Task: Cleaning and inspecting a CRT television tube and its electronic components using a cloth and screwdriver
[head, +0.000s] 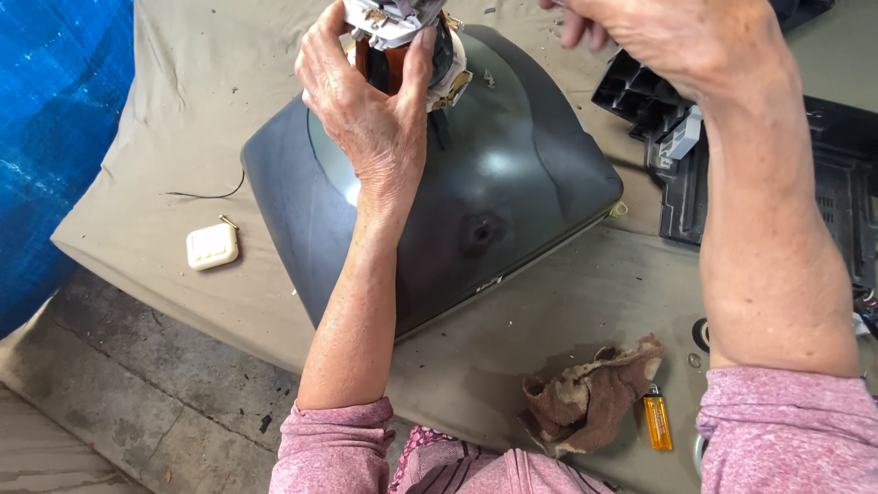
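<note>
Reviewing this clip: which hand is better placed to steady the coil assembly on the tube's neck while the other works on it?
Left. The left hand is wrapped around the coil assembly on the neck of the picture tube. The right hand is raised beside it, fingers pinched, apparently not touching it.

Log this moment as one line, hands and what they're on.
left hand: gripping coil assembly on picture tube | right hand: raised above tube, grip unclear | nearby: rag, orange lighter
</note>
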